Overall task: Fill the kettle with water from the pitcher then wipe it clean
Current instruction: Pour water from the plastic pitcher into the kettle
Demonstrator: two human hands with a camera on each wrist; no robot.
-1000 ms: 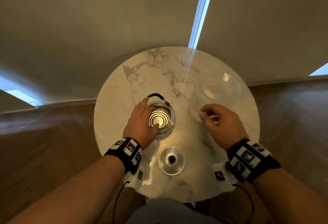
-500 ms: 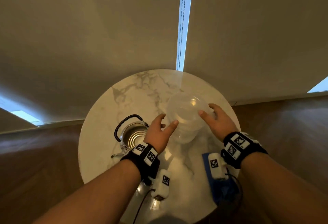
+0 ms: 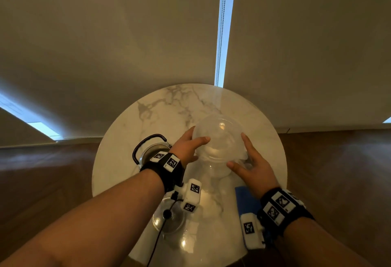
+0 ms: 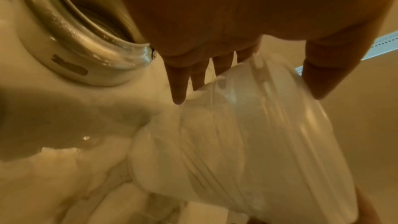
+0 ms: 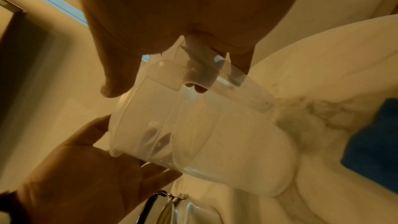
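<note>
A clear plastic pitcher [image 3: 220, 139] stands upright mid-table. My left hand [image 3: 198, 133] lies against its left side, fingers straight down the wall and thumb across the rim; the left wrist view shows the pitcher [image 4: 258, 142] between thumb and fingers. My right hand [image 3: 236, 149] is at its right side. In the right wrist view the pitcher's handle [image 5: 215, 77] runs under my right palm with fingertips behind it and the thumb on the rim. The steel kettle [image 3: 148, 150] stands open at the left, its black handle up, partly hidden by my left wrist.
The kettle's lid [image 3: 168, 220] lies on the round marble table [image 3: 169, 106] near the front edge. A blue cloth [image 3: 246, 201] lies at the front right, partly under my right wrist. Closed blinds hang behind the table, with wooden floor on both sides.
My left hand left the kettle and came to the pitcher's rim. My right hand opened from the handle, then closed in around it again. The head view swung to the right.
</note>
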